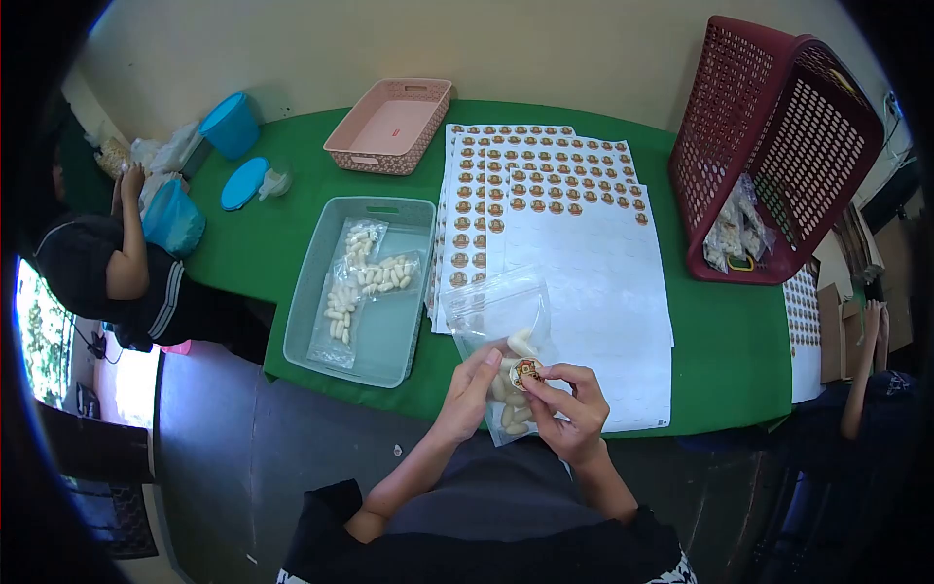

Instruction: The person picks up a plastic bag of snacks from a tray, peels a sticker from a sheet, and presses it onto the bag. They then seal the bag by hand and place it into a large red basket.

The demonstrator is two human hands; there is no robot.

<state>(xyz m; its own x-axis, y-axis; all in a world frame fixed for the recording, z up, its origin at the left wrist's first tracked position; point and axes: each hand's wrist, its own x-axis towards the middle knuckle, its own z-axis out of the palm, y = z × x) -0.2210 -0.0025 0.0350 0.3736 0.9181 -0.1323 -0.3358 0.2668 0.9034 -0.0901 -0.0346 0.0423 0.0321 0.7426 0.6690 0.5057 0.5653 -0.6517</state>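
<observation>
A clear zip bag [501, 311] with several pale oblong pieces in its lower part is held over the table's front edge. My left hand [469, 394] grips its left side, thumb on top. In my right hand [572, 409], thumb and fingers pinch a round brown-and-white sticker [526, 374] that lies against the front of the bag. Whether it is stuck down, I cannot tell. Behind the bag are sticker sheets [584, 282], partly bare, in an overlapping stack. To the left, a pale green tray [418, 292] holds several filled bags [385, 274].
A pink basket [399, 122] stands at the back. On the right is a tilted maroon basket [725, 127] with bags inside. Blue tubs [230, 127] and a blue lid [244, 184] are at the left. One person [97, 263] works at left, another's arms [866, 365] show at right.
</observation>
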